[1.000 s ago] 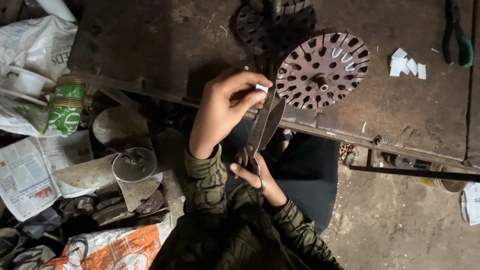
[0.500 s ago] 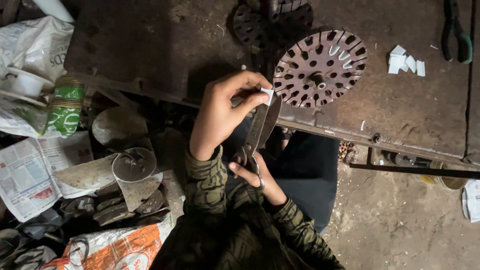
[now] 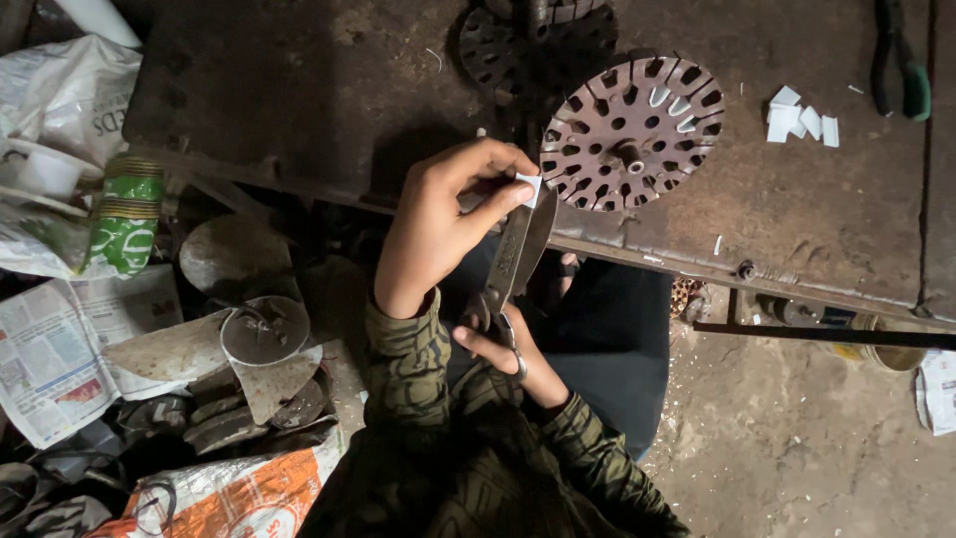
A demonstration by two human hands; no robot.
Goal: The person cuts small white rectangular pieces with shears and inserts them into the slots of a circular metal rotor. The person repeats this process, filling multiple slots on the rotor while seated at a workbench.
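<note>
A workbench is seen from above, with two bare hands in camouflage sleeves at its near edge. A small white slip is pinched between the thumb and fingers of the left hand. The slip is held at the open blades of a pair of scissors, whose long axis runs from the lower handles up and slightly right toward the bench. The handles are gripped by the right hand, which lies below and nearer the body, partly hidden by the left forearm.

Just to the right of the slip, almost touching it, a round slotted metal disc lies flat on the bench. A few white slips are already seated in slots on its upper right. The disc lies up and to the right of both hands, and the left hand is the nearer one.

Further right on the bench, well apart, a small heap of white slips is seen, and pliers with a green grip lie near the far corner. Left of the bench, a green tin, newspaper and scrap metal pieces are seen on the floor.
</note>
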